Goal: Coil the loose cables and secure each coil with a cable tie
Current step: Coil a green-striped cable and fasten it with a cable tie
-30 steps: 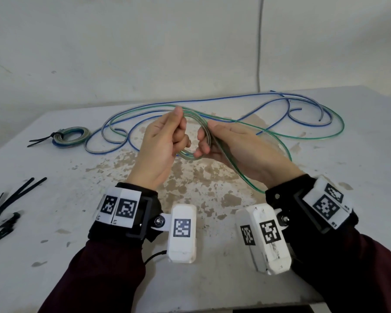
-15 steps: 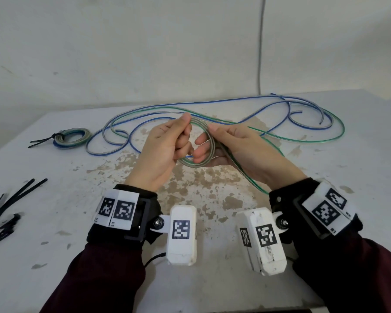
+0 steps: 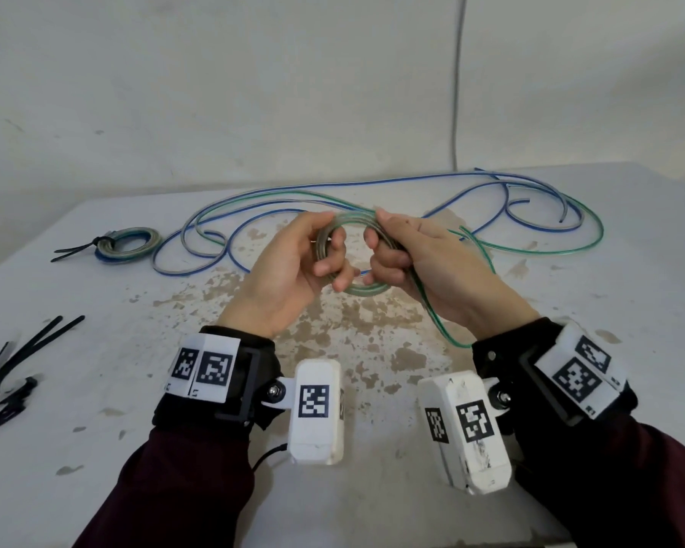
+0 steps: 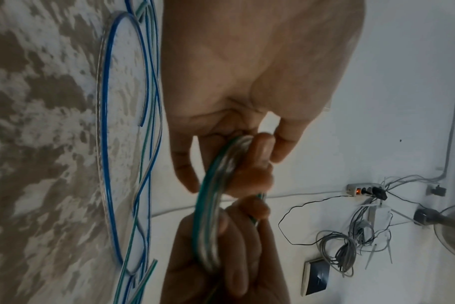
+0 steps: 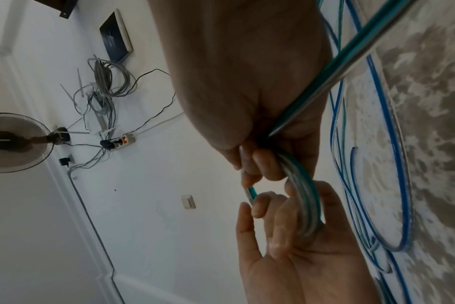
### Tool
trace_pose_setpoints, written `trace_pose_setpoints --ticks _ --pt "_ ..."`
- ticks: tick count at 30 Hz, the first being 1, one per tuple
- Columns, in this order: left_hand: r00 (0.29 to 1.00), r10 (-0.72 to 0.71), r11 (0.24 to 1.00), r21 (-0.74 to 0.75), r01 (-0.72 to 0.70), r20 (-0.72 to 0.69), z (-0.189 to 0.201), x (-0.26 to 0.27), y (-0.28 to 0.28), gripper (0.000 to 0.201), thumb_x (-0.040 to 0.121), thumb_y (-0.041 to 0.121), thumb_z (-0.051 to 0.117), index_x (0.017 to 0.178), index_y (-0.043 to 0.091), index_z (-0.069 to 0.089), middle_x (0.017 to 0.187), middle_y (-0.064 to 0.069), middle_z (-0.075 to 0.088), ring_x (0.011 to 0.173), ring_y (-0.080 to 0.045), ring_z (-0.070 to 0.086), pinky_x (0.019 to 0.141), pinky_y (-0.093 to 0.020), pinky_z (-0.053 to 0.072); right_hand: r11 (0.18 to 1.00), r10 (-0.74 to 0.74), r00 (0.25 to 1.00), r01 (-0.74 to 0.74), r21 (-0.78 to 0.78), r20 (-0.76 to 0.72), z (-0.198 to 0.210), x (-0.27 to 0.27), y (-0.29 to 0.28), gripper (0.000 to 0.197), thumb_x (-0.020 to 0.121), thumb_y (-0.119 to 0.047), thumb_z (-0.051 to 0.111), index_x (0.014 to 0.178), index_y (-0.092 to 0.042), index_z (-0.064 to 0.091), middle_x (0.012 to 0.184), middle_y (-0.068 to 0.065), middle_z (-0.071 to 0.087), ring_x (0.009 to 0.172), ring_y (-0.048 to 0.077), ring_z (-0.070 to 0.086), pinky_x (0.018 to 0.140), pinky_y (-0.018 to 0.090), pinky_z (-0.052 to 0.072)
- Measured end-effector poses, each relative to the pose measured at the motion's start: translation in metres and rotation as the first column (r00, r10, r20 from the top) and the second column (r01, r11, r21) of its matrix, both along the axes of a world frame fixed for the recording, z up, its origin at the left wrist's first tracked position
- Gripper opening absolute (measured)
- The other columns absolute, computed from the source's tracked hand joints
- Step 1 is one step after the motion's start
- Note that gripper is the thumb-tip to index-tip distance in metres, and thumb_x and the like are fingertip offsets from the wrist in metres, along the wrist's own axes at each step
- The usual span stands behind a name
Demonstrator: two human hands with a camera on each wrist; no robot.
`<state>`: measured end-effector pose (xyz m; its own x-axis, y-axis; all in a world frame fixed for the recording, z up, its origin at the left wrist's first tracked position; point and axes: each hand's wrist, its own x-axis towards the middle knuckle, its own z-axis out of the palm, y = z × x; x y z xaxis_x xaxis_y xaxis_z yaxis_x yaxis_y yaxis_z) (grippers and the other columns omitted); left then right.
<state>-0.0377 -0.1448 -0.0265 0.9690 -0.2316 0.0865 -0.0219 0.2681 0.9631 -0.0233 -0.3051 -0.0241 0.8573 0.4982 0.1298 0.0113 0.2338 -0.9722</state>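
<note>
Both hands hold a small coil of green-and-clear cable (image 3: 362, 288) above the middle of the table. My left hand (image 3: 293, 267) grips the coil's left side (image 4: 208, 216) with thumb on top and fingers curled through the ring. My right hand (image 3: 416, 259) grips its right side (image 5: 304, 197); the uncoiled green tail (image 3: 436, 318) runs down past my right wrist and loops back across the table. A loose blue cable (image 3: 503, 199) lies spread behind the hands. One finished coil (image 3: 129, 243), bound with a black tie, lies at the far left.
Several black cable ties (image 3: 20, 357) lie at the table's left edge. The white table (image 3: 372, 500) has worn brown patches in the middle. A wall stands close behind it, with a grey cord (image 3: 457, 81) running down it.
The coil has turned flatter towards me and dropped slightly. Both hands shifted their grip around it, and more of the green cable has been drawn into the ring.
</note>
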Motion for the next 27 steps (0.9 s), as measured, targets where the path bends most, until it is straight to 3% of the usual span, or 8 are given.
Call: trace_pose_setpoints --ticks 3,5,10,14,17,21,24,27 --pt "0.999 -0.043 0.990 0.135 0.045 -0.014 -0.0001 -0.0010 0.0012 0.035 0.094 0.037 0.042 0.070 0.011 0.048 0.043 0.005 0.027 0.038 -0.015 0.036 0.074 -0.032 0.046 0.997 0.030 0.999 -0.029 -0.076 0.021 -0.0001 -0.0009 -0.0020 0.036 0.103 -0.025 0.032 0.076 -0.008 0.049 0.048 -0.007 0.023 0.041 0.009 0.026 0.057 0.023 0.044" --pt "0.998 -0.052 0.985 0.168 0.046 0.027 -0.0017 -0.0005 0.0019 0.033 0.098 0.032 0.040 0.074 0.011 0.046 0.045 0.008 0.023 0.038 -0.011 0.027 0.068 -0.030 0.042 0.995 0.038 0.999 -0.035 -0.089 0.037 -0.0015 -0.0010 -0.0014 0.036 0.103 -0.025 0.033 0.077 -0.008 0.051 0.048 -0.007 0.025 0.042 0.010 0.028 0.059 0.024 0.044" --pt "0.989 0.120 0.992 0.014 -0.122 0.087 -0.0022 0.0024 0.0009 0.034 0.101 0.032 0.037 0.073 0.013 0.046 0.047 0.009 0.021 0.040 -0.008 0.020 0.059 -0.026 0.032 0.998 0.022 0.999 -0.019 -0.059 0.049 -0.0044 -0.0013 -0.0003 0.041 0.103 -0.028 0.031 0.082 -0.006 0.058 0.057 0.001 0.054 0.063 0.017 0.058 0.074 0.024 0.051" --pt "0.996 0.086 0.996 -0.037 -0.085 0.025 -0.0009 0.0031 0.0018 0.036 0.101 0.030 0.038 0.069 0.014 0.045 0.044 0.008 0.024 0.038 -0.009 0.025 0.061 -0.029 0.028 1.000 -0.002 1.000 0.002 -0.017 0.019 -0.0026 -0.0018 0.0025 0.037 0.103 -0.026 0.031 0.079 -0.007 0.052 0.050 -0.004 0.038 0.054 0.014 0.049 0.078 0.030 0.048" --pt "1.000 0.016 0.999 0.051 -0.017 0.027 -0.0008 0.0010 0.0013 0.036 0.097 0.031 0.042 0.065 0.015 0.045 0.043 0.007 0.023 0.037 -0.011 0.026 0.063 -0.032 0.027 0.999 -0.005 1.000 0.004 -0.044 -0.023 -0.0007 -0.0015 0.0020 0.037 0.103 -0.028 0.033 0.079 -0.007 0.053 0.048 -0.004 0.035 0.048 0.012 0.044 0.075 0.030 0.053" --pt "0.985 0.114 0.993 0.011 -0.116 0.128 -0.0003 0.0001 0.0016 0.034 0.101 0.027 0.039 0.069 0.015 0.040 0.046 0.009 0.020 0.040 -0.009 0.018 0.061 -0.031 0.027 0.985 -0.054 0.998 0.047 -0.165 -0.034 -0.0031 -0.0016 -0.0012 0.030 0.096 -0.035 0.049 0.091 -0.009 0.064 0.076 0.006 0.057 0.073 0.016 0.060 0.080 0.038 0.058" --pt "0.973 0.174 0.985 -0.018 -0.173 0.153 -0.0005 0.0011 0.0027 0.033 0.101 0.028 0.038 0.071 0.015 0.039 0.046 0.009 0.022 0.040 -0.009 0.019 0.060 -0.030 0.029 0.976 -0.082 0.996 0.089 -0.198 0.042 -0.0074 -0.0003 -0.0020 0.014 0.087 -0.016 0.065 0.098 -0.009 0.065 0.080 0.006 0.059 0.074 0.016 0.058 0.079 0.034 0.058" --pt "0.967 0.190 0.982 -0.022 -0.189 0.168 -0.0019 0.0010 0.0001 0.033 0.102 0.027 0.037 0.071 0.015 0.038 0.046 0.010 0.022 0.041 -0.009 0.019 0.059 -0.029 0.029 0.979 -0.162 0.986 0.166 -0.116 0.041 -0.0087 0.0033 -0.0021 0.020 0.082 0.000 0.067 0.101 -0.007 0.064 0.083 0.010 0.064 0.076 0.019 0.061 0.081 0.029 0.057"
